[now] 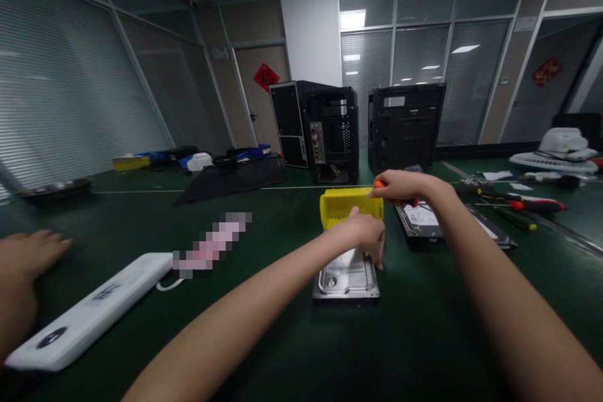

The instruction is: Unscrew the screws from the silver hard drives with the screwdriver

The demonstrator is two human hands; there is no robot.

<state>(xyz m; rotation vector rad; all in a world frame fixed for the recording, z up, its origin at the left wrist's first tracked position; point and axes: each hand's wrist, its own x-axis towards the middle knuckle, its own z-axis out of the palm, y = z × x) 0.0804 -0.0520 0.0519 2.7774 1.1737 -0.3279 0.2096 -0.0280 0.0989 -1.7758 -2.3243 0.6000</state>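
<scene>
On the green table lies a silver hard drive (348, 273), partly covered by my left hand (363, 231). The curled fingers of that hand reach down at the drive's right edge; their tips are partly hidden. Just behind stands a small yellow bin (348, 200), with a few small bits inside that are too small to name. My right hand (399, 184) is closed around an orange-handled screwdriver (379, 184) at the bin's right side; its shaft is not visible. A second hard drive (424, 217) with a white label lies beneath my right wrist.
Two black computer cases (325, 132) stand at the back. Pliers and other hand tools (537, 204) lie to the right. At the left are a white power bank-like slab (94, 311), a black mat (230, 179) and another person's hand (35, 251).
</scene>
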